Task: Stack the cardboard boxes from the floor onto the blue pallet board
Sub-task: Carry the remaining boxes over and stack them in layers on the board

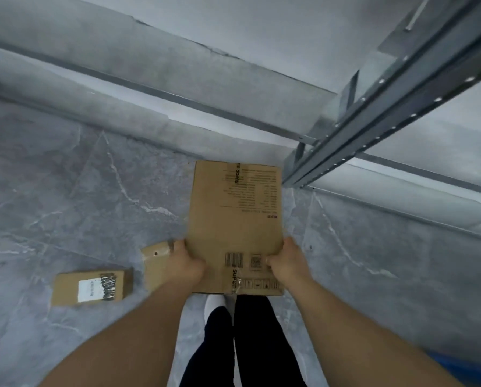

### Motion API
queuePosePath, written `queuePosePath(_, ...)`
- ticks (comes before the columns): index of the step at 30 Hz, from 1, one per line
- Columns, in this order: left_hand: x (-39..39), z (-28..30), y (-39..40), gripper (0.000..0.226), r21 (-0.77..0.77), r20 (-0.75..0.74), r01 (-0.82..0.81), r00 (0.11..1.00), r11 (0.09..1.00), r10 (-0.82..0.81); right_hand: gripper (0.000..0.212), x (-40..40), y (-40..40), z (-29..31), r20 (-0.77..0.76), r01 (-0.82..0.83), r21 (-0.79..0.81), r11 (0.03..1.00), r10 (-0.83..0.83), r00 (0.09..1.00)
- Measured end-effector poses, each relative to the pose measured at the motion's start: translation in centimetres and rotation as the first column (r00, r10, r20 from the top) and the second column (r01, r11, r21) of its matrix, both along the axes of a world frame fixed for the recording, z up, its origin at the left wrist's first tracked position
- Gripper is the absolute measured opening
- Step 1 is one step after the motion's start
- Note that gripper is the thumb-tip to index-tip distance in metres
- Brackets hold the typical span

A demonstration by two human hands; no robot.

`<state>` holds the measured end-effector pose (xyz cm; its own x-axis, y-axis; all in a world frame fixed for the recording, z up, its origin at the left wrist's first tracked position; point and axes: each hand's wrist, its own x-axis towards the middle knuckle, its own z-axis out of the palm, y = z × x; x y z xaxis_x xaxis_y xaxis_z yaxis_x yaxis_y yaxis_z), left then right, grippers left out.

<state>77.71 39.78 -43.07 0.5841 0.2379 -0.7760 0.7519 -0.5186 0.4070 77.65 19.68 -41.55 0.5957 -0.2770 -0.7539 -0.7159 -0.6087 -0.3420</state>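
Observation:
A large brown cardboard box (235, 216) with black print and barcodes is held in front of me above the grey floor. My left hand (185, 262) grips its near left edge. My right hand (288, 261) grips its near right edge. A second cardboard box (155, 261) lies on the floor just left of my left hand, partly hidden by it. A small flat box (91, 287) with a white label lies on the floor further left. A corner of the blue pallet board (468, 368) shows at the bottom right.
Grey marble-look floor tiles (66, 205) spread to the left. A grey metal shelf frame (373, 107) runs diagonally at the upper right, close to the held box's far corner. A wall base runs across the top. My dark trousers and white shoe (215, 301) are below the box.

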Motion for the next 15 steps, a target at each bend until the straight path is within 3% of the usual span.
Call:
queuePosePath(6,-2.9,7.9,-7.4,0.066,-0.011,-0.06,0.259,0.964,0.966,-0.259,0.035,-7.1,-7.0,6.8,0.032,0.192,-0.043,0.981,-0.19,0.981)
queuePosePath(10,-4.9,10.1,-13.9,0.063,-0.046,0.018,0.323,0.947,0.945,-0.322,0.023,-11.9,-13.5,9.0,0.093,0.329,0.075,0.941,-0.335,0.937)
queuePosePath(15,-7.8,11.5,-23.3,0.064,-0.086,0.094,0.383,0.922,0.92,-0.375,0.055,-17.3,-21.9,10.8,0.075,0.484,0.247,0.84,-0.514,0.854)
